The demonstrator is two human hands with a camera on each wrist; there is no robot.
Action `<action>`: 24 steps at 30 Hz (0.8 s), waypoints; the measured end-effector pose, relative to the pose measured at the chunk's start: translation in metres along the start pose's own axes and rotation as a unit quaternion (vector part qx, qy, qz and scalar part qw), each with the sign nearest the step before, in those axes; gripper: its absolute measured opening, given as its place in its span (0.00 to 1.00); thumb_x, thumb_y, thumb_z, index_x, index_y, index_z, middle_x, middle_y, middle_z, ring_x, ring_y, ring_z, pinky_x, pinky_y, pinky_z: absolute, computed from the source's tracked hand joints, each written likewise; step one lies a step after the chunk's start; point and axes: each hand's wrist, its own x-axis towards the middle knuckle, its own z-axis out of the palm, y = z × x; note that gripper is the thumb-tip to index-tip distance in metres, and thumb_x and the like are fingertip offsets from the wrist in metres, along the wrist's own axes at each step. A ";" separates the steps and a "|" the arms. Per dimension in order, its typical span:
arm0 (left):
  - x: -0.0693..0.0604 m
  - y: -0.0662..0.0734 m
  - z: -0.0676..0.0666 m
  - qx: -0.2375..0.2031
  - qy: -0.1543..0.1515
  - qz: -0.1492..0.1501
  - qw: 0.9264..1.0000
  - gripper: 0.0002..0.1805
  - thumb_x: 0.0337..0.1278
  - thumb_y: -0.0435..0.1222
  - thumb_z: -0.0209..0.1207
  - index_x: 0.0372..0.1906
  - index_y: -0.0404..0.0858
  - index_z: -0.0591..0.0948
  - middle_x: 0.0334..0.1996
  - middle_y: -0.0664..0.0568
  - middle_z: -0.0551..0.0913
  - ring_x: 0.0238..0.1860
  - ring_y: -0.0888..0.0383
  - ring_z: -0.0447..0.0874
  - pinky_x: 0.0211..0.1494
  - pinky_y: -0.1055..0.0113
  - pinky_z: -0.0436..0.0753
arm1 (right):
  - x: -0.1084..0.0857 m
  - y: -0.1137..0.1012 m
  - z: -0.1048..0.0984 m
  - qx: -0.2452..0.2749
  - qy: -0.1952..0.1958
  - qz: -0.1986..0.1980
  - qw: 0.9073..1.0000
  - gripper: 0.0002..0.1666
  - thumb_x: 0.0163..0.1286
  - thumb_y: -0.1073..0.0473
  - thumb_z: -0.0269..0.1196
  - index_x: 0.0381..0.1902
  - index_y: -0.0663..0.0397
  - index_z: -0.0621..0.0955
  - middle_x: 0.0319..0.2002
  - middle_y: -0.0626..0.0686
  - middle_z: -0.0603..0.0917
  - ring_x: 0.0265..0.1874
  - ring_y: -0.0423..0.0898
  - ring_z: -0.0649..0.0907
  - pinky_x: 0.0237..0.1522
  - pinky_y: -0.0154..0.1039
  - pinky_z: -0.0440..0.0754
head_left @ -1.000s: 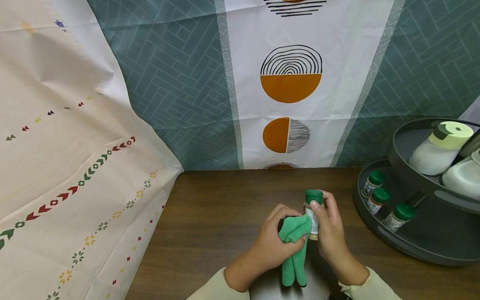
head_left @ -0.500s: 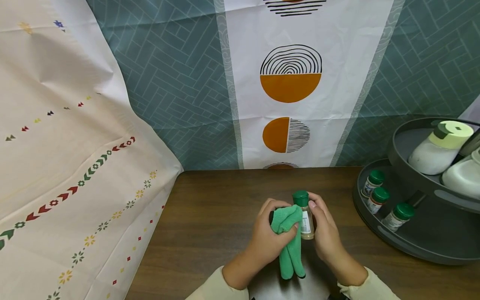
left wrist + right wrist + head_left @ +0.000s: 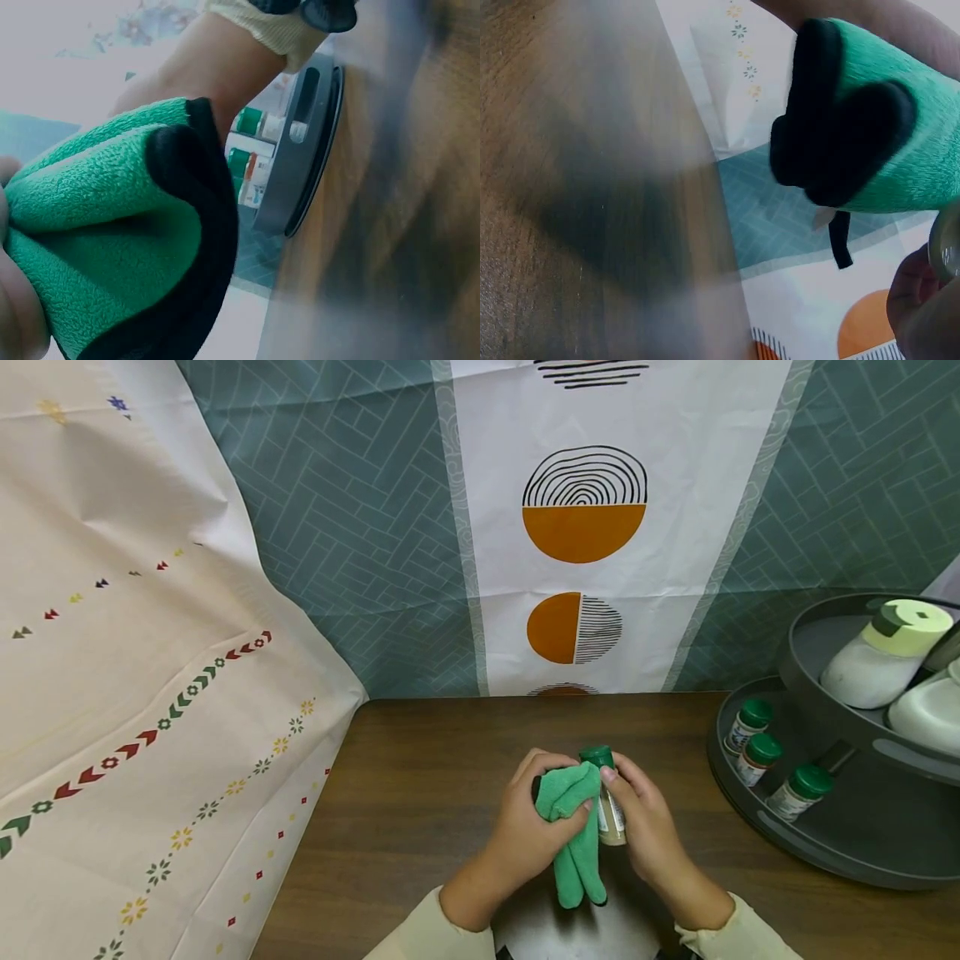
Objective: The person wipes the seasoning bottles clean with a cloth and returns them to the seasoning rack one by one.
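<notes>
In the head view my left hand [image 3: 528, 818] grips a folded green cloth [image 3: 573, 802], whose lower folds hang down below the fingers. Dark edging shows on this cloth in both wrist views. My right hand [image 3: 648, 827] holds a small spice jar [image 3: 612, 822] with a green lid, thumb near the lid and fingers behind. The cloth lies against the jar's left side and hides part of its label. Only the jar's round bottom end shows in the right wrist view.
A dark two-tier round rack [image 3: 832, 852] stands at the right. Its lower tier bears several green-lidded spice jars [image 3: 798, 792]; white bottles [image 3: 870, 668] sit on the upper tier. Below the hands is a shiny grey surface [image 3: 577, 935] on the wooden table [image 3: 420, 793].
Both hands have shifted slightly left. The jar has moved left against the cloth and now tilts, its lid partly behind the cloth. The right fingers have shifted on the jar.
</notes>
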 end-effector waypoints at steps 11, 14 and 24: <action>-0.004 -0.003 0.010 0.050 -0.101 0.062 0.992 0.23 0.53 0.32 0.70 0.54 0.45 0.78 0.47 0.53 0.80 0.46 0.66 0.79 0.49 0.72 0.83 | 0.003 -0.009 -0.005 0.013 0.068 0.000 0.998 0.19 0.83 0.57 0.48 0.62 0.58 0.76 0.43 0.46 0.84 0.36 0.37 0.82 0.33 0.31 0.84; -0.004 -0.004 0.011 0.051 -0.119 0.050 0.990 0.23 0.53 0.32 0.70 0.55 0.47 0.78 0.47 0.55 0.80 0.46 0.66 0.78 0.50 0.73 0.82 | 0.004 -0.014 -0.007 0.029 0.094 0.004 0.995 0.16 0.83 0.57 0.49 0.60 0.49 0.78 0.41 0.44 0.85 0.34 0.37 0.82 0.31 0.30 0.83; -0.004 -0.008 0.013 0.041 -0.126 -0.008 0.991 0.22 0.53 0.33 0.70 0.52 0.50 0.79 0.47 0.58 0.80 0.45 0.68 0.77 0.49 0.74 0.82 | 0.012 -0.024 -0.020 0.099 0.138 -0.019 0.985 0.17 0.83 0.54 0.46 0.61 0.50 0.76 0.48 0.47 0.83 0.46 0.39 0.82 0.47 0.30 0.83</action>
